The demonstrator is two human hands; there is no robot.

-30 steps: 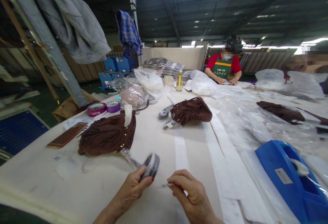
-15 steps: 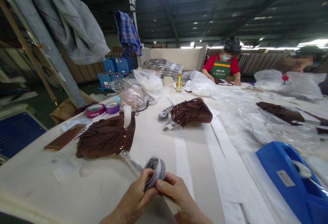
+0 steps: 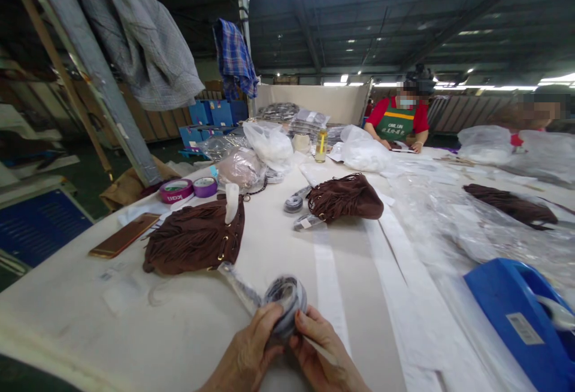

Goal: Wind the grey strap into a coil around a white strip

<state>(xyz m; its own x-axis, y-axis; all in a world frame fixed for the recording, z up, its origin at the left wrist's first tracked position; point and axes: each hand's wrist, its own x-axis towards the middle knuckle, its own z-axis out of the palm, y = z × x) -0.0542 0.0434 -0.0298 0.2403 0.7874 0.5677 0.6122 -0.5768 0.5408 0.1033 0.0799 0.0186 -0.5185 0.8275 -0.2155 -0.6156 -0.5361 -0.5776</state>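
Observation:
Both hands meet at the bottom centre around a small coiled roll of wrapped strap (image 3: 287, 301). My left hand (image 3: 251, 353) grips the coil from the left, fingers curled round it. My right hand (image 3: 321, 356) pinches its lower right side. A clear-wrapped length of strap (image 3: 237, 283) runs from the coil up to a brown fringed suede bag (image 3: 195, 239) lying on the white table (image 3: 278, 242). A second brown fringed bag (image 3: 348, 196) lies further back, with another wrapped coil (image 3: 293, 203) beside it.
A blue tape dispenser (image 3: 523, 317) sits at the right. A phone (image 3: 124, 235) and two tape rolls (image 3: 188, 188) lie at the left. Clear plastic bags (image 3: 449, 224) cover the right side. A person in a red shirt and green apron (image 3: 398, 119) works at the far end.
My right hand, held apart with a small end pinched a second ago, has closed onto the coil beside my left hand. The view has shifted slightly to the left.

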